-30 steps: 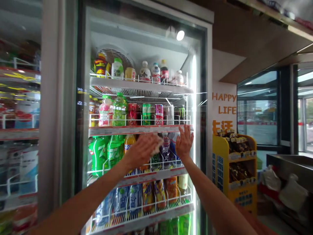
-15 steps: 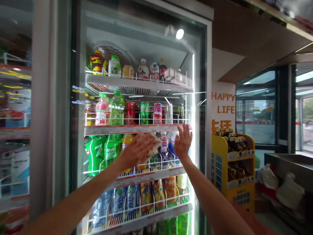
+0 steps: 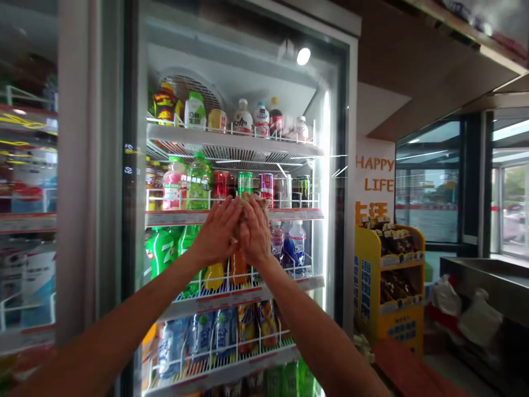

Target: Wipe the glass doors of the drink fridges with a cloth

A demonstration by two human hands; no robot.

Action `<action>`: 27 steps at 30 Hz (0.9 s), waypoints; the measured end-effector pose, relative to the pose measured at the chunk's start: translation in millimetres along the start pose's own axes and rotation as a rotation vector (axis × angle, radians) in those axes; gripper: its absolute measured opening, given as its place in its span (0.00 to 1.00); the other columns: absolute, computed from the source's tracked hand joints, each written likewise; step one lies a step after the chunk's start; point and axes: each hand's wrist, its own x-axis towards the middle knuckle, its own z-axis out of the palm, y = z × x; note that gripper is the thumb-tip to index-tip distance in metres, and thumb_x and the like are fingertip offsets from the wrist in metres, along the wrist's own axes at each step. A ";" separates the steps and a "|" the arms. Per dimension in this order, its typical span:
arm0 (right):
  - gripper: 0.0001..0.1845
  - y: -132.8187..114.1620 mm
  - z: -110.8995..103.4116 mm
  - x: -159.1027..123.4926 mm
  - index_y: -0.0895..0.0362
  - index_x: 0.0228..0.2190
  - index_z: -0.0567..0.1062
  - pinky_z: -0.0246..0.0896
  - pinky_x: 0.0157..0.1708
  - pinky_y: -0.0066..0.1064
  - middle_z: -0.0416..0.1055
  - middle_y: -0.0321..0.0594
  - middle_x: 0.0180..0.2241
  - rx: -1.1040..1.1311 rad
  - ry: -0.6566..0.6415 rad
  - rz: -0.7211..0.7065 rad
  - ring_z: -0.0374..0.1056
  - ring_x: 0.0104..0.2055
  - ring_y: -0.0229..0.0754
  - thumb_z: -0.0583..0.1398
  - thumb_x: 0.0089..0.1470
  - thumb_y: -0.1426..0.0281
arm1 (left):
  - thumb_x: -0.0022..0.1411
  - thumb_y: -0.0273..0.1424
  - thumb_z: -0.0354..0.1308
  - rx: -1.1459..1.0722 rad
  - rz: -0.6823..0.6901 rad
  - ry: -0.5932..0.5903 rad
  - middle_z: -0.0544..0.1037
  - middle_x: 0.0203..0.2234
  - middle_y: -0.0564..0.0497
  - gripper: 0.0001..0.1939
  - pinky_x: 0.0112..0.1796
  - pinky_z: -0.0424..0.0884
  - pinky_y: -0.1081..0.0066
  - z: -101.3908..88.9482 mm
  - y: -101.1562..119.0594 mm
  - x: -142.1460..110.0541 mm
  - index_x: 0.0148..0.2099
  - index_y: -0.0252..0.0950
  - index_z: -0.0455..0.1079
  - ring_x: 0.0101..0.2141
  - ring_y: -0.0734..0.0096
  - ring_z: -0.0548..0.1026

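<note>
My left hand (image 3: 217, 231) and my right hand (image 3: 255, 231) meet in front of the glass door (image 3: 264, 77) of a lit drinks fridge, at the height of the can shelf. Between and beneath their fingers is a crumpled light-coloured cloth (image 3: 265, 203), mostly hidden, with its edge showing above the right fingertips. Both hands press on the cloth, the left from the side and the right over it. Behind the glass a green can (image 3: 245, 182) and a red can (image 3: 221, 184) stand just past the fingertips.
Bottles and cans fill the fridge's wire-fronted shelves, including a green bottle (image 3: 160, 251). Another fridge's frame (image 3: 76, 165) runs down the left. To the right stands a yellow display rack (image 3: 400, 325) with packets, and beyond it a dark counter (image 3: 487, 270) beside white bags.
My right hand, which was flat and apart near the door's right side, has moved left to join my left hand at the cloth. The left hand and cloth have shifted left and up.
</note>
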 end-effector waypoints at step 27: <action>0.28 128.7 -43.3 -34.0 0.62 0.58 0.54 0.45 0.54 0.60 0.49 0.58 0.61 -0.358 0.328 0.549 0.42 0.64 0.56 0.43 0.58 0.65 | 0.61 0.36 0.49 0.137 -0.227 0.096 0.47 0.63 0.44 0.37 0.60 0.43 0.53 -6.3 -17.9 -38.7 0.66 0.37 0.33 0.62 0.58 0.43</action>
